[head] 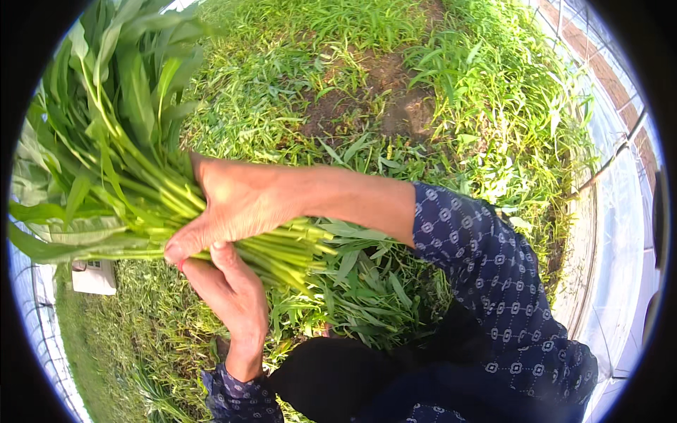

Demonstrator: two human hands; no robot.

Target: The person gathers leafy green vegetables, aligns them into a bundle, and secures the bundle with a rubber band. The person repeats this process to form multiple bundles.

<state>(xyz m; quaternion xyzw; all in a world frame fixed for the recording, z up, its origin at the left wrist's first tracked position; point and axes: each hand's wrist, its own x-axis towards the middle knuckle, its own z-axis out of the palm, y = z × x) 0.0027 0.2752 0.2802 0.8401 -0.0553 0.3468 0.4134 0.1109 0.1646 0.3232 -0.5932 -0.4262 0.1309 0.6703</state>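
Observation:
A thick bundle of long-leaved greens (132, 143), which look like water spinach, lies sideways in front of me. Its leaves fan out to the upper left, and the pale cut stem ends (296, 254) point right. My right hand (238, 198) wraps over the stems from above, thumb across the near side. From below, my left hand (232, 296) meets the bundle, its thumb against the lower edge of my right hand. A small red band (181, 265) shows between my right thumb tip and left forefinger; how it runs around the stems is hidden.
Cut greens (365, 301) lie in a heap below the stem ends, with another bunch (164, 396) at lower left. A white device with buttons (94, 277) stands at left. Growing plants (492, 106) and bare soil (396, 100) stretch ahead. A clear plastic-film wall (616, 211) runs along the right.

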